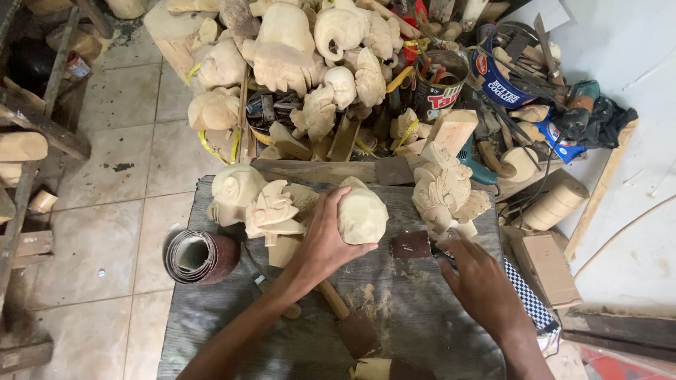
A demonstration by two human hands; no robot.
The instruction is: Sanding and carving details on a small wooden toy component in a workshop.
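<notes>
Right now your left hand [325,243] is wrapped around a pale, rounded wooden carving [361,212], fingers curled over its left side and thumb hooked beneath, steadying it near the middle of the dark, dusty table [232,309]. Your right hand [473,276] is partly closed with the fingertips at the edge of a small reddish-brown sanding block [411,245], which lies just right of the carving; whether you have it pinched or are only touching it I cannot tell.

To sand well, I would keep the carving braced against the table, hold it firmly without squeezing the fine edges, and follow the curve with light strokes. Mind the finished carvings [264,204] just beside your left hand.

As for containers, a round tin can [440,84] behind the table holds upright tools, their handles poking above the rim. To its right a blue tin [503,74] also carries tools and wood scraps. A roll of sandpaper [201,256] rests on its side at the table's left edge.
</notes>
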